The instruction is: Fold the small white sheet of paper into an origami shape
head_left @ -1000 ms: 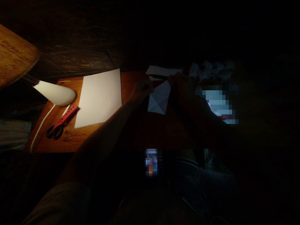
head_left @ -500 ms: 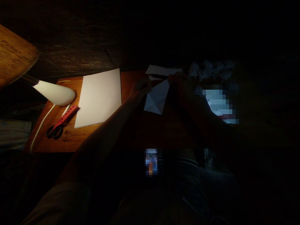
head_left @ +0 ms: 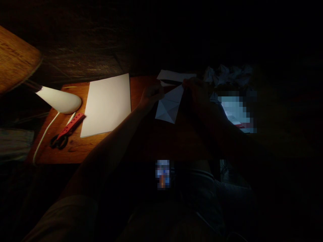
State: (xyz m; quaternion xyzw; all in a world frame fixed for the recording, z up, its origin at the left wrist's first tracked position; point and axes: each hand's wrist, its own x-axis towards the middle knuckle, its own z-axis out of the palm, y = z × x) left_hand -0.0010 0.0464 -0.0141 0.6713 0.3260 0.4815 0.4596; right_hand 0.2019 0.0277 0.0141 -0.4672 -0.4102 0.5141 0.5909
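A creased, partly folded white paper (head_left: pixel 169 107) lies on the wooden table (head_left: pixel 141 141) in dim lamplight. My left hand (head_left: pixel 150 95) pinches its upper left edge with the fingers closed. My right hand (head_left: pixel 193 90), deep in shadow, grips the paper's upper right corner. Another folded white piece (head_left: pixel 176 76) lies just beyond the hands.
A stack of plain white sheets (head_left: pixel 107 105) lies left of the hands. Red-handled scissors (head_left: pixel 66 131) and a white lamp (head_left: pixel 58 99) with its cord sit at the table's left end. Crumpled paper (head_left: pixel 228 74) lies at the back right. The surroundings are dark.
The folded paper has shifted slightly left and turned a little between my hands since a second ago. Both hands stay at its top edge.
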